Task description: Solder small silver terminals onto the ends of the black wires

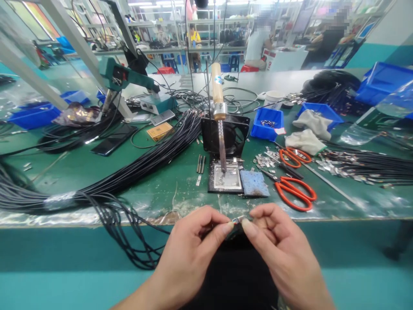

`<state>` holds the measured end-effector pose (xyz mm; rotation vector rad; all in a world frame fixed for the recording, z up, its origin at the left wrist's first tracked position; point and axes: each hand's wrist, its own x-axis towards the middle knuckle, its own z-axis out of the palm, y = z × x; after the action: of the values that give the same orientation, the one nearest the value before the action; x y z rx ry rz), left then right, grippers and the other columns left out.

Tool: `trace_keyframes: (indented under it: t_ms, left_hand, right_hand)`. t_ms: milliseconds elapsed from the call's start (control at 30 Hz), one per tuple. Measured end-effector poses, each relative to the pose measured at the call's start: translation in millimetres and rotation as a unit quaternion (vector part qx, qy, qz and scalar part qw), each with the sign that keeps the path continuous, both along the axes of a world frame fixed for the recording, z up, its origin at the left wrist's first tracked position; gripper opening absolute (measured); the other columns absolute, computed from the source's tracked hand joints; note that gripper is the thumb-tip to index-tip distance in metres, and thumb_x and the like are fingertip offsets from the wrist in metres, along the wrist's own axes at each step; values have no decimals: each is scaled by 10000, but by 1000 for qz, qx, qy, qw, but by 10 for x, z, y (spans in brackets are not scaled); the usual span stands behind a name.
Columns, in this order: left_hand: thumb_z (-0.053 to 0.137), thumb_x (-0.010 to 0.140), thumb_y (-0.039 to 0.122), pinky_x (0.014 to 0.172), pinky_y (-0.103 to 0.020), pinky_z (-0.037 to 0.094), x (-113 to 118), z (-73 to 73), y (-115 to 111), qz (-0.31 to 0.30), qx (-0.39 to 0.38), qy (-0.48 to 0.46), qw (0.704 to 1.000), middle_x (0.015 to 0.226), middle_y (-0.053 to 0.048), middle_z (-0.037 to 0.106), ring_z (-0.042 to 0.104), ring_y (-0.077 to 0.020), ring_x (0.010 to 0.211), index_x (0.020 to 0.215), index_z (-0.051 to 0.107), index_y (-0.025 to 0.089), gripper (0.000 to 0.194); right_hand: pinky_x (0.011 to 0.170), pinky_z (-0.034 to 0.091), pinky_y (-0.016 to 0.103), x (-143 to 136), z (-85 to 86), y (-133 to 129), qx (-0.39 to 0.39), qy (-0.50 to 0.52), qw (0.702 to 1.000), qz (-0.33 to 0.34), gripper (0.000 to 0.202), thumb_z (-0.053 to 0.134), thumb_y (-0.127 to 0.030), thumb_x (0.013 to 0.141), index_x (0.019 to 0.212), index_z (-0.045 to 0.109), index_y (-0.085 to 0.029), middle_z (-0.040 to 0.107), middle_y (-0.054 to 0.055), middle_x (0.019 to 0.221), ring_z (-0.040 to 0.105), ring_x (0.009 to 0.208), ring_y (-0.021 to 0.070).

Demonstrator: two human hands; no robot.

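Observation:
Just over the front edge of the bench, my left hand (198,241) pinches the end of a black cable between thumb and forefinger. Thin coloured wires (235,221) stick out of it towards my right hand (280,245), whose thumb and forefinger are closed on their tips. Whether a small metal part is also between those fingertips is hidden. Beyond my hands, a soldering iron (222,144) with a wooden handle points down over a square metal tray (227,186). A blue sponge (254,184) lies beside the tray.
Orange-handled scissors (295,193) and small metal connector pieces (266,161) lie at right, near a blue bin (267,122). A black fan (237,135) stands behind the iron. The bundle of black cables (135,174) crosses the left side, some hanging over the edge.

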<state>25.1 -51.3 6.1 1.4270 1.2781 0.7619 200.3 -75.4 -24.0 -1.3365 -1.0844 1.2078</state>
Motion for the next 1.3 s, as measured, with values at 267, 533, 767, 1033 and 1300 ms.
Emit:
trace_keyframes:
  t_ms: [267, 533, 767, 1033, 1300]
  left_hand:
    - [630, 988, 399, 675, -262, 463, -76, -20, 93, 3, 11, 17, 1000, 791, 17, 680, 577, -155, 740, 870, 719, 225, 228]
    - [629, 992, 392, 688, -268, 471, -78, -17, 196, -2, 22, 31, 999, 799, 15, 696, 599, -160, 749, 863, 721, 228, 228]
    - [629, 993, 381, 698, -276, 485, -100, -42, 274, -12, 20, 24, 999, 823, 10, 708, 623, -170, 770, 888, 723, 231, 206]
    - [616, 1004, 355, 714, -278, 490, -109, -47, 328, -15, 18, 24, 999, 837, 2, 716, 628, -171, 779, 895, 723, 219, 204]
    - [618, 1005, 355, 723, -283, 495, -90, -32, 424, -13, 34, 42, 998, 852, 2, 733, 648, -176, 787, 912, 732, 226, 195]
  right_hand:
    - [594, 478, 210, -4, -50, 15, 158, -194, 968, -20, 151, 510, -343, 1042, 943, 593, -266, 574, -40, 757, 537, 632, 125]
    - [557, 499, 218, -41, -125, 119, 176, -239, 955, 2, 91, 474, -310, 1057, 1049, 561, -284, 641, -65, 745, 624, 579, 122]
    - [592, 534, 203, -18, -176, 222, 207, -257, 944, 18, 65, 542, -281, 1029, 995, 597, -269, 673, -56, 785, 664, 627, 112]
    - [629, 541, 236, 21, -165, 305, 249, -259, 933, 0, 63, 642, -189, 970, 923, 662, -225, 632, 7, 858, 647, 733, 136]
    - [876, 589, 276, -33, -191, 403, 313, -257, 913, -46, 144, 683, -88, 914, 970, 674, -220, 723, 41, 1056, 721, 967, 162]
